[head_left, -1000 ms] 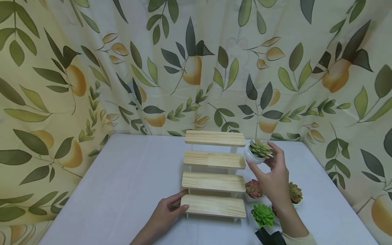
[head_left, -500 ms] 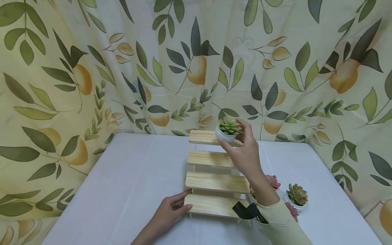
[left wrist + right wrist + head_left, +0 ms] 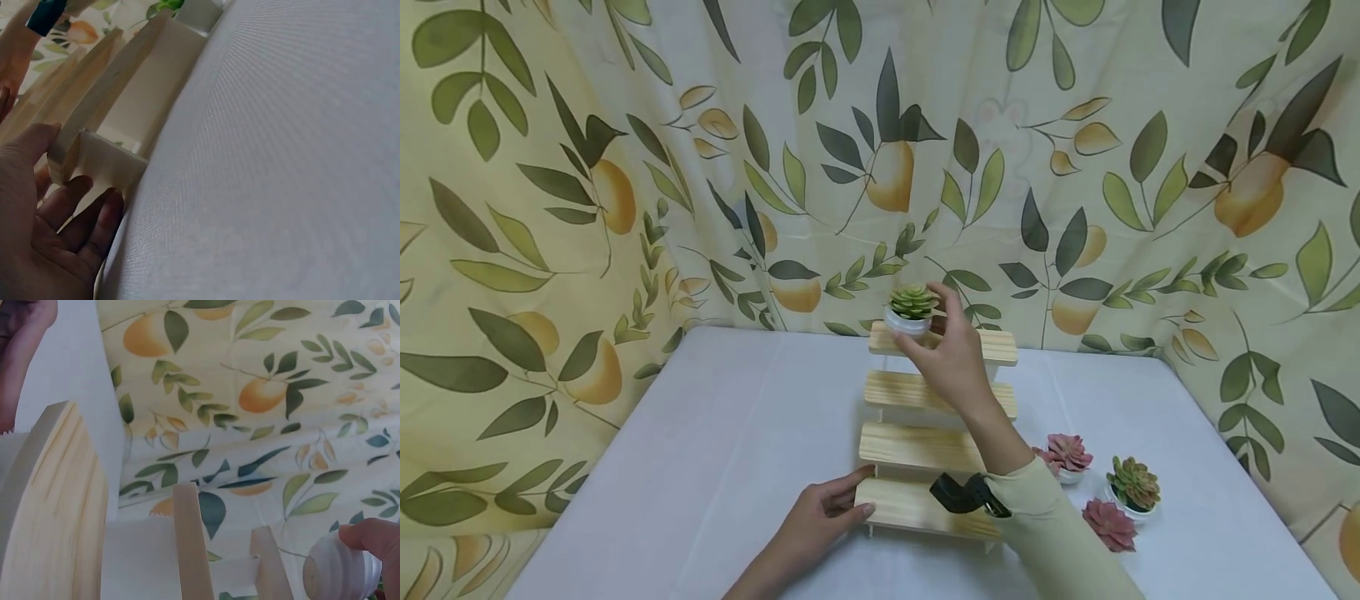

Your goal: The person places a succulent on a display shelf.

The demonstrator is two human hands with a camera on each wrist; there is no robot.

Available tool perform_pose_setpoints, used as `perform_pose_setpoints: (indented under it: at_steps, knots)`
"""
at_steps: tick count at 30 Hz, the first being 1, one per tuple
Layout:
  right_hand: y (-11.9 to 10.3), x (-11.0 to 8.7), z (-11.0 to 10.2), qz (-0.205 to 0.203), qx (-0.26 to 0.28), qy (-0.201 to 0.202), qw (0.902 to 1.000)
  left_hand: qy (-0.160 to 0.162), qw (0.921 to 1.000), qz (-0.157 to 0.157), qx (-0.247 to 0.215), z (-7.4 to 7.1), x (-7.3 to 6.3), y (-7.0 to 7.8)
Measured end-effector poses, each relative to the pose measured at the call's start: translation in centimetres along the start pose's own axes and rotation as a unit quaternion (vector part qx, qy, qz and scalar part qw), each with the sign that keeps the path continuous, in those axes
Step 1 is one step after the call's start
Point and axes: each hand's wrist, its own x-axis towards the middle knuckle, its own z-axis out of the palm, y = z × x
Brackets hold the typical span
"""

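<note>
Head view: A green succulent (image 3: 913, 302) in a white pot (image 3: 907, 323) is at the left end of the top tier of the wooden stand (image 3: 917, 448). The right hand (image 3: 953, 354) pinches the pot between thumb and fingers from its right side. The plant is probably light, its leaves springy and its pot stiff and perhaps slick; the pot wall is the better hold, sparing the leaves. The left hand (image 3: 823, 518) grips the left end of the stand's lowest tier. Counted: four tiers, one held plant. Right of the stand lie one brown-green succulent (image 3: 1133, 485), one dark-pink rosette (image 3: 1109, 525) and one pink succulent (image 3: 1068, 454), with a further pink portion beside the sleeve (image 3: 1052, 512), too covered to count surely.

Left wrist view: The thumb lies over the tier's end, fingers curled beneath. Bright green leaves (image 3: 169, 5), one cluster, show past the stand's far end.

Right wrist view: Three tiers appear; the pot's underside, seemingly smooth and ridged only at the sides, faces the uppermost, apparently just clear of it.
</note>
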Motion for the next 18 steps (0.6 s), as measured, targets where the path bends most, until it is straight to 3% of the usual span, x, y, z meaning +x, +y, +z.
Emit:
perform_pose_setpoints:
  at_steps: [18]
  knots:
    - [0.1,0.1,1.5,0.012,-0.026,-0.011,0.9995,0.003,1.0000,-0.005,-0.002,0.1,-0.2,0.4]
